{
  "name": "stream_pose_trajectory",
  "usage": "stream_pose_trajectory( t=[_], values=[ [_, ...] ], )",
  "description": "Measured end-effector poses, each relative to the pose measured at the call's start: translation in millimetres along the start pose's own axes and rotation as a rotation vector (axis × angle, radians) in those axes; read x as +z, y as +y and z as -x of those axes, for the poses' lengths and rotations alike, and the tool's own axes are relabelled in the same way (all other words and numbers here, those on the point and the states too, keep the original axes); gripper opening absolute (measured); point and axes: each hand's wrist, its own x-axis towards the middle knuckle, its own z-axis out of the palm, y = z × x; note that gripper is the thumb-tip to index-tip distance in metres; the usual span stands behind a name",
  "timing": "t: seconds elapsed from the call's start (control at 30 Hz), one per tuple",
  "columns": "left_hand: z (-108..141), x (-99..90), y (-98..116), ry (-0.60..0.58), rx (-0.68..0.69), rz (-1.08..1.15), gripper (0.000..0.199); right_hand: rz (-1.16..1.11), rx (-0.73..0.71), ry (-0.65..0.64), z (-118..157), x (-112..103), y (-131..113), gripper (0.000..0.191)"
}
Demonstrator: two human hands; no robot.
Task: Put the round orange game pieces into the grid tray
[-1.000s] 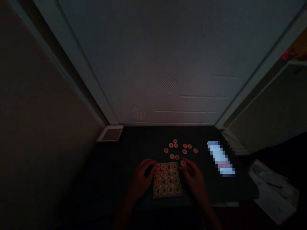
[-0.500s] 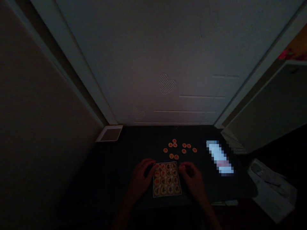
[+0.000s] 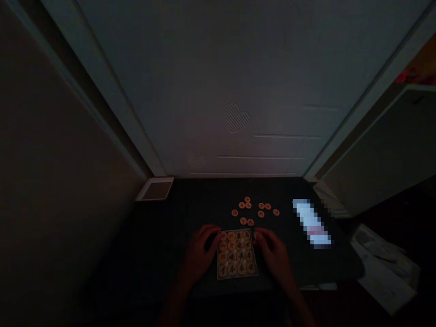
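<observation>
A square tray (image 3: pixel 237 278) filled with rows of round pieces, some marked red and some black, lies near the front of the dark table. My left hand (image 3: pixel 203 247) is at its upper left corner, fingers curled with the thumb and fingertips at the edge. On the other side, my right hand (image 3: pixel 270 245) is at the upper right corner with thumb and fingers drawn together; a small piece seems to be between them, too dark to make out. Several loose red-marked pieces (image 3: pixel 260 214) lie face up beyond the tray.
A shallow box lid (image 3: pixel 156 189) sits at the table's back left. A blurred bright object (image 3: pixel 313 225) lies on the right of the dark table (image 3: pixel 163 236). White papers or packages (image 3: pixel 388 268) are beyond the right edge. A pale panel (image 3: pixel 218 91) rises behind.
The fingers of my right hand have closed together a little at the tray's upper right corner. My left hand and the pieces stay as they were.
</observation>
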Motion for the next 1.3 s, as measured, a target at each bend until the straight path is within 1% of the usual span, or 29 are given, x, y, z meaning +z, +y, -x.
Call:
stream_pose_trajectory(
  t=[0.2,0.3,0.37,0.43,0.5,0.57,0.63,0.73,0.8,0.87,0.97,1.1,1.2,1.3],
  values=[
    [-0.3,-1.1,2.8,0.007,0.003,0.007,0.02,0.02,0.013,0.016,1.3,0.7,-4.2,0.044],
    [-1.3,-2.0,2.8,0.014,0.004,0.014,0.02,0.017,-0.03,0.002,0.4,1.0,-4.4,0.043],
    [-2.7,-3.0,3.2,0.038,0.006,0.023,0.02,0.012,-0.072,0.002,-1.0,0.8,-4.0,0.041],
    [-4.3,-4.4,6.6,0.087,0.013,0.037,0.02,-0.007,-0.08,0.014,-1.7,0.3,-4.8,0.04],
    [-5.1,-5.5,15.2,0.132,0.025,0.055,0.018,-0.048,-0.038,0.007,-0.4,0.0,-8.3,0.041],
    [-4.8,-5.0,29.3,0.139,0.043,0.089,0.017,-0.088,0.018,-0.012,3.6,0.9,-15.0,0.041],
    [-3.8,-2.1,46.7,0.089,0.067,0.154,0.018,-0.112,0.049,-0.024,9.7,3.5,-24.1,0.04],
    [-2.7,5.4,71.8,-0.061,0.084,0.274,0.023,-0.165,0.041,-0.059,19.0,9.7,-39.1,0.039],
    [-2.5,10.5,84.0,-0.112,0.047,0.342,0.023,-0.201,0.04,-0.087,23.4,13.5,-47.2,0.037],
    [-2.5,14.2,91.7,-0.103,-0.029,0.401,0.021,-0.227,0.041,-0.099,26.1,16.0,-52.4,0.035],
    [-2.4,15.7,97.2,-0.063,-0.159,0.485,0.019,-0.233,0.033,-0.085,28.9,17.1,-54.5,0.031],
    [-3.2,13.4,99.0,-0.053,-0.268,0.616,0.018,-0.15,0.002,-0.074,32.7,16.2,-51.9,0.025],
    [-4.3,13.7,97.2,-0.062,-0.339,0.71,0.018,-0.053,-0.105,-0.062,34.1,15.5,-51.0,0.019],
    [-5.4,16.3,93.5,-0.062,-0.367,0.75,0.018,0.026,-0.25,-0.029,33.1,14.4,-52.1,0.014]
  ],
)
